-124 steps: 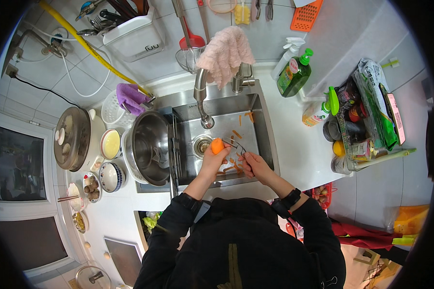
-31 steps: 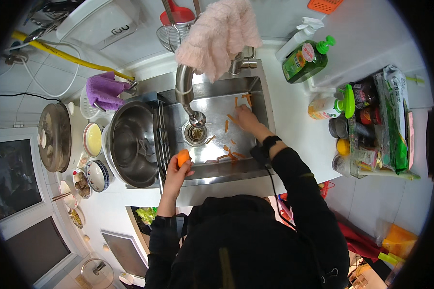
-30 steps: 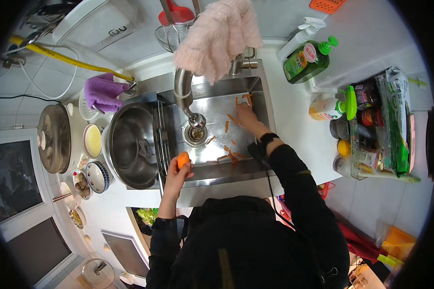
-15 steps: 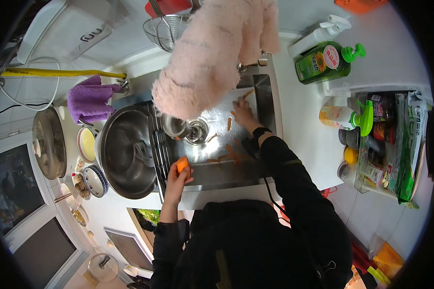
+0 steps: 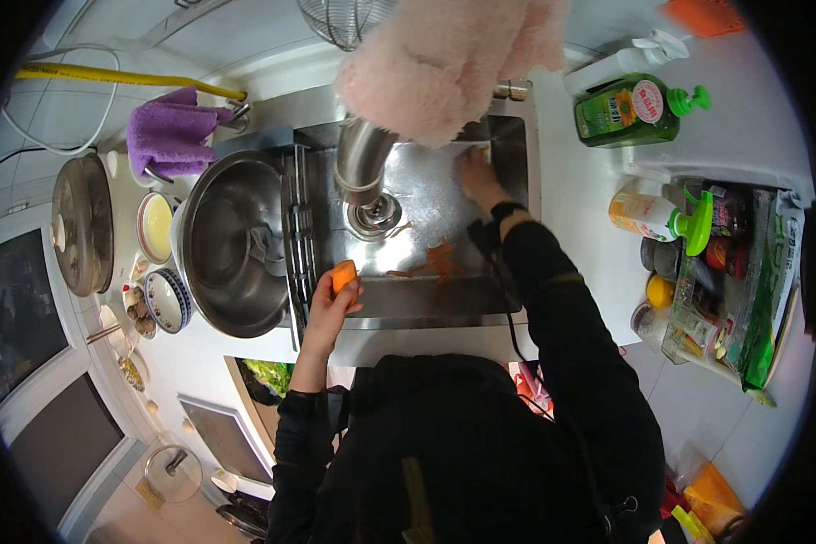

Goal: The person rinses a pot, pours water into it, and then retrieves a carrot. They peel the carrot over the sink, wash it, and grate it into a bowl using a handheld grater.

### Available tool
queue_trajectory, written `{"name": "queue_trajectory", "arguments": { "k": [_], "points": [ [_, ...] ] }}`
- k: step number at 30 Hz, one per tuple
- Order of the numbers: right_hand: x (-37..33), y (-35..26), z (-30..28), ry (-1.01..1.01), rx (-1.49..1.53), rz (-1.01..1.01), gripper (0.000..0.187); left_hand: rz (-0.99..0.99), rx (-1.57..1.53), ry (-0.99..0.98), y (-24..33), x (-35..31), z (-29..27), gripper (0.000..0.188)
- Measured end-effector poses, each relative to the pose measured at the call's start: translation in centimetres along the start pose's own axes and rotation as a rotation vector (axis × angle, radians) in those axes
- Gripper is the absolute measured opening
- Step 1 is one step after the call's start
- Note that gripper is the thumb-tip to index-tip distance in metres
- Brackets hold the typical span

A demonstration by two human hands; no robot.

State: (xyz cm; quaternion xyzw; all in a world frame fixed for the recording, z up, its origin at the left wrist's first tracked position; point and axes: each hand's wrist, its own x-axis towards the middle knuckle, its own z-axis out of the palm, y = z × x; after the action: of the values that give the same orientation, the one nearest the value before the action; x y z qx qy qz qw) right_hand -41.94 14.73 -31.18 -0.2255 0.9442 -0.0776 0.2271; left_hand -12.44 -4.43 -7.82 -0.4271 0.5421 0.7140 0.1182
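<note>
The carrot (image 5: pixel 344 274) juts beyond the left hand (image 5: pixel 330 307) clamped on it, the grip of the right hand (image 5: pixel 480 179) unclear.

The right hand's grip (image 5: pixel 478 174) is too blurred to make out.

On the desk (image 5: pixel 589 227) to your right, the green pump bottle (image 5: pixel 615 127) bears a pale round label (image 5: pixel 647 101) with red characters, plus a rectangular label with a yellow flower. Your spray bottle (image 5: pixel 641 216) shows an orange-and-white label; its lettering is illegible. The yellow hose (image 5: pixel 131 78) carries dark print, too small to read.
</note>
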Motion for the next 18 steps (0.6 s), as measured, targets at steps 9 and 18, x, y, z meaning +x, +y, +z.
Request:
{"name": "queue_trajectory", "arguments": {
  "k": [9, 18],
  "points": [
    [-9.2, -2.4, 5.0, -0.251, -0.216, -0.257, 0.036, -0.006, -0.062, 0.018, -0.3, 0.4, 0.4, 0.034],
    [-12.3, -6.4, 4.0, -0.605, 0.131, -0.496, 0.032, 0.064, -0.025, 0.016, -0.5, 0.4, -0.3, 0.040]
  ]
}}
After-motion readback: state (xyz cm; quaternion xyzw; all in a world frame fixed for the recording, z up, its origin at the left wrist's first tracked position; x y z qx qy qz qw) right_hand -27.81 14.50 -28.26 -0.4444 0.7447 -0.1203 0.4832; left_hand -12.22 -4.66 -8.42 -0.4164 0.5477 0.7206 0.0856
